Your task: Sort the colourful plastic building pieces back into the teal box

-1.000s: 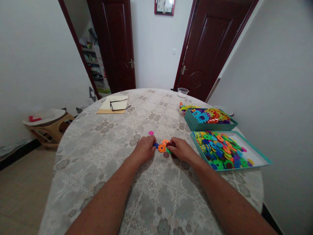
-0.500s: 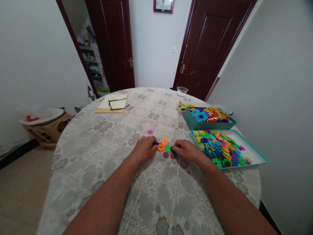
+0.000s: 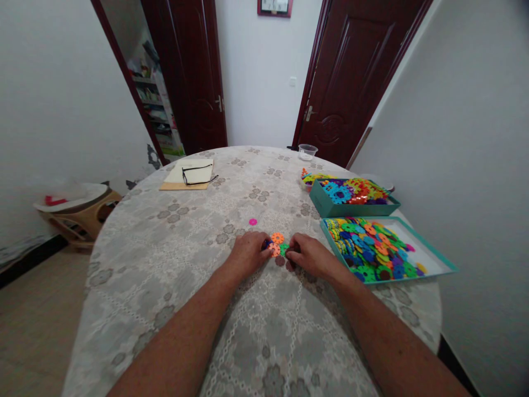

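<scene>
Both my hands are at a small cluster of notched plastic interlocking discs near the table's middle. My left hand (image 3: 250,251) is closed at the cluster's left side, pinching a dark blue disc (image 3: 268,242) mostly hidden by the fingers. One orange disc (image 3: 277,238) lies above another orange disc (image 3: 274,250), with a green disc (image 3: 284,249) to their right. On the right side my right hand (image 3: 309,255) pinches a dark brown disc (image 3: 289,251), partly covered. Two more brown discs lie below: one disc (image 3: 280,261) on the cloth, another disc (image 3: 290,266) by the right fingers.
A pink disc (image 3: 253,221) lies beyond my left hand. At right stand a shallow tray (image 3: 432,259) of colourful discs and a teal box (image 3: 351,209) of more pieces. Eyeglasses (image 3: 198,182) rest on paper at left; a clear bowl (image 3: 307,151) is at the far edge.
Both hands have shifted slightly inward, the left one a little to the right. The lower orange disc has tilted and moved slightly right, and the fingers cover more of the cluster.
</scene>
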Available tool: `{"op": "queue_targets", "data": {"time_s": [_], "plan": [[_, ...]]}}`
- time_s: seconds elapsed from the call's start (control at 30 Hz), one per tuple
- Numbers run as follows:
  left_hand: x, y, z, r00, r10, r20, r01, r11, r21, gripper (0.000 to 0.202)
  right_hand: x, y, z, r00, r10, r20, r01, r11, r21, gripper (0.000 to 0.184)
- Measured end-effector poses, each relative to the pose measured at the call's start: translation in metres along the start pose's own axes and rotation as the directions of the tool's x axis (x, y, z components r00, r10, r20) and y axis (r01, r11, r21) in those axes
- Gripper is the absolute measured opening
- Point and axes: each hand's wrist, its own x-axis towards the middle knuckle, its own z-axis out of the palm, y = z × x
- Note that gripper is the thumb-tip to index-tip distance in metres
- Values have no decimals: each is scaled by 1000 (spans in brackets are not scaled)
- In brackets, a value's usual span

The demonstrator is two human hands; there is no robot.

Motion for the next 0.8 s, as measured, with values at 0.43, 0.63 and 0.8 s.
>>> {"op": "queue_targets", "data": {"time_s": [0.43,0.63,0.8], "plan": [[-4,7,-4,999,-9,37,10,999,-33,27,11,6,9,999,32,6,-32,999,10,11],[-3,7,-4,999,-14,46,16,999,-31,24,11,6,10,998,65,24,-67,993,93,13],[-3,8,-4,998,-26,57,29,999,-40,26,7,3,11,997,58,50,-67,977,201,17]]}}
